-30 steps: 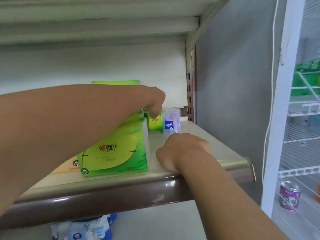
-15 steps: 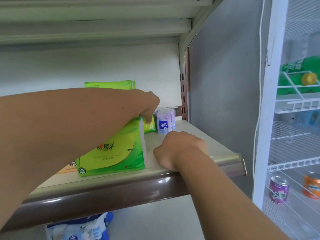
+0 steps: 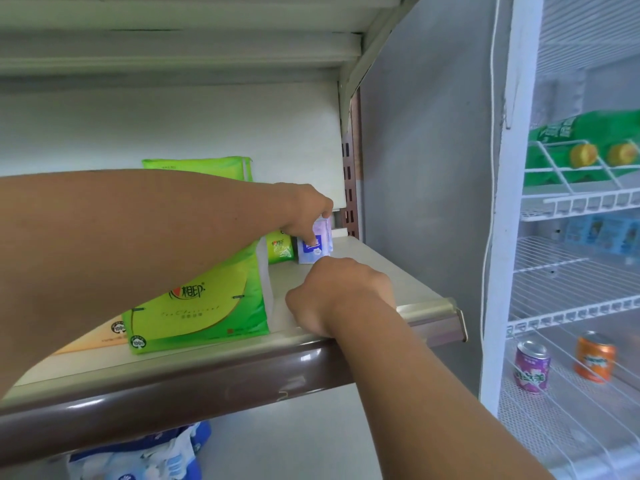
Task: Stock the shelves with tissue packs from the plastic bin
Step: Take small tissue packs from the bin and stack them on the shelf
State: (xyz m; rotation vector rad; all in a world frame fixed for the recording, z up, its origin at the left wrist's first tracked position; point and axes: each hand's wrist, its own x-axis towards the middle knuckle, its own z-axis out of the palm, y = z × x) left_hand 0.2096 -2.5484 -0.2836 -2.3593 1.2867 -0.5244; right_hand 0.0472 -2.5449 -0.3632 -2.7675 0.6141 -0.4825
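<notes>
- Left hand (image 3: 304, 209) had moved over from the green packs to the small purple pack (image 3: 320, 237), and its fingers now pinched that pack near the top.
- Down low, under the shelf (image 3: 207, 372), a blue and white bag (image 3: 145, 455) peeked out.
- On the shelf, near its brown front edge, rested the right hand (image 3: 341, 292). Its fingers were curled under, and I could not tell if it held anything.
- Just left of that hand lay the big green pack (image 3: 204, 306), tipped up at the back, with an orange pack (image 3: 93, 336) flat beside it.
- Farther in, the small purple pack stood on the shelf, just past the right hand's knuckles and leaning a little.
- Right next to it, on its left, stood a small green pack (image 3: 280, 249).
- Behind the left arm, another green pack (image 3: 207, 166) stood tall by the back wall.
- Off to the right was a fridge (image 3: 502, 237) with wire racks. It held a purple can (image 3: 531, 367) and an orange can (image 3: 594, 358) low down, and green bottles (image 3: 588, 140) lying up high.
</notes>
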